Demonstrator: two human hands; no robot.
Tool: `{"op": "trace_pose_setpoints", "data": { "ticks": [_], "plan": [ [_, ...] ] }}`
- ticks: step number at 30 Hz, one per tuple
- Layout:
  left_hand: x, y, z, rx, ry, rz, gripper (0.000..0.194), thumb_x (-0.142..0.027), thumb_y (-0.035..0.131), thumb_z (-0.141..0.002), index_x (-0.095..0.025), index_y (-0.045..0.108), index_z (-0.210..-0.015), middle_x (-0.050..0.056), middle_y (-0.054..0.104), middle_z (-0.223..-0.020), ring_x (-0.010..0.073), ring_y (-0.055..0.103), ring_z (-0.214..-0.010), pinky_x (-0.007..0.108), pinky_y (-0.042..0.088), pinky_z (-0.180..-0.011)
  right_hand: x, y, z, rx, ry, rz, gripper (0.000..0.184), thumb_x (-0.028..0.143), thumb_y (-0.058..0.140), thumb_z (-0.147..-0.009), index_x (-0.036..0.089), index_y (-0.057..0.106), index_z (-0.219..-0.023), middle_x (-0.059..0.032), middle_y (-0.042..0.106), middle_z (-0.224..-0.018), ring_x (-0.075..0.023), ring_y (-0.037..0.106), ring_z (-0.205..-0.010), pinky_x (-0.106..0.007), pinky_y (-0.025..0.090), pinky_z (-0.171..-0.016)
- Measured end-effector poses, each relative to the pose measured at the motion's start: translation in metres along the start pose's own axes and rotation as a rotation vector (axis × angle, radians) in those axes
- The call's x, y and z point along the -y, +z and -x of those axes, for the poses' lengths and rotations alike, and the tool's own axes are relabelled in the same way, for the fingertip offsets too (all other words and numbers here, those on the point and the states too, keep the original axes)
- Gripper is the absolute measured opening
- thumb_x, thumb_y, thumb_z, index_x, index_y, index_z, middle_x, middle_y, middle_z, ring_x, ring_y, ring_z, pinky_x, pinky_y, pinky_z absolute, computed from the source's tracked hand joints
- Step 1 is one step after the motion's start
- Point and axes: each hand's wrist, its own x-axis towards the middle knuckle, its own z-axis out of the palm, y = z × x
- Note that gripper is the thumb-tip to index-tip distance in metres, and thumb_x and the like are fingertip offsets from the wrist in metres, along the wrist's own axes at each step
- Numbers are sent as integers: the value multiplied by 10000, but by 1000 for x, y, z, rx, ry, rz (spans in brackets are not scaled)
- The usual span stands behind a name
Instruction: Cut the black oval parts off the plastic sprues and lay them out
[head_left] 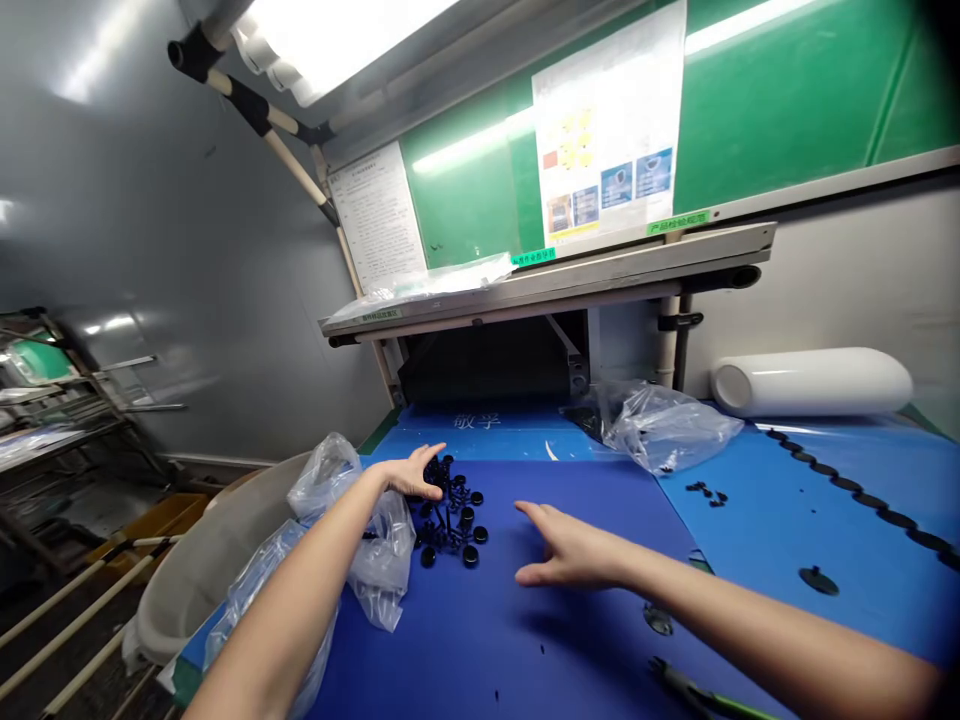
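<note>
My left hand (414, 474) reaches over the left edge of a pile of small black parts (454, 520) with round caps and thin stems. Its fingers and thumb are apart; whether they touch the parts I cannot make out. My right hand (566, 550) hovers over the dark blue mat (480, 630), to the right of the pile, fingers spread and nothing in it. Beside and beneath my left forearm lies a crumpled clear plastic bag (382, 565). Green-handled cutters (686, 685) rest near the front, below my right forearm.
A row of black discs (847, 483) crosses the right side, with a single black disc (818, 580) nearer. Another clear bag (667, 425) and a white roll (814, 382) lie at the back. A grey bin (195, 570) stands left. A shelf (555, 285) overhangs the table.
</note>
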Motion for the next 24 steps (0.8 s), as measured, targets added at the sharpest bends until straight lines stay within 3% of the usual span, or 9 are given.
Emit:
{"op": "trace_pose_setpoints", "data": {
  "ticks": [5, 8, 10, 14, 19, 24],
  "plan": [
    [-5, 5, -3, 98, 85, 15, 584, -313, 551, -789, -242, 263, -1293, 105, 232, -1378, 333, 304, -1193, 574, 299, -923, 18, 33, -44, -66, 5, 32, 531, 344, 561, -796, 182, 353, -1257, -112, 350, -1316, -289, 396, -1137, -504, 341, -901],
    [-12, 14, -7, 44, 127, 7, 566, -325, 552, -786, -240, 289, -1280, 102, 235, -1373, 332, 307, -1188, 570, 303, -919, 25, 44, -65, -135, 36, 52, 422, 301, 522, -831, 184, 399, -1218, -95, 396, -1273, -268, 440, -1091, -486, 382, -867],
    [-17, 21, -10, -24, 160, 5, 500, -321, 539, -796, -217, 344, -1244, 100, 328, -1316, 305, 371, -1143, 538, 339, -898, 27, 48, -75, -175, 58, 62, 386, 292, 519, -835, 179, 424, -1192, -89, 438, -1229, -250, 479, -1043, -464, 411, -838],
    [-25, 30, -19, -116, 179, 8, 393, -330, 528, -802, -175, 440, -1151, 89, 477, -1162, 255, 481, -1020, 485, 396, -843, 14, 45, -81, -235, 29, 71, 345, 279, 517, -838, 173, 452, -1160, -81, 475, -1184, -233, 505, -1004, -443, 431, -815],
    [-35, 35, -36, -127, 195, 47, 378, -320, 533, -799, -185, 455, -1144, 90, 436, -1221, 265, 452, -1062, 498, 380, -863, -9, 36, -75, -226, -91, 67, 313, 278, 516, -839, 170, 479, -1130, -75, 495, -1162, -229, 502, -1009, -447, 417, -831],
    [-47, 36, -46, -115, 197, 109, 284, -309, 520, -811, -165, 514, -1057, 75, 518, -1112, 226, 519, -965, 445, 430, -814, -19, 27, -70, -213, -107, 30, 295, 278, 514, -840, 174, 493, -1115, -74, 506, -1157, -225, 501, -1016, -448, 403, -850]
  ]
}}
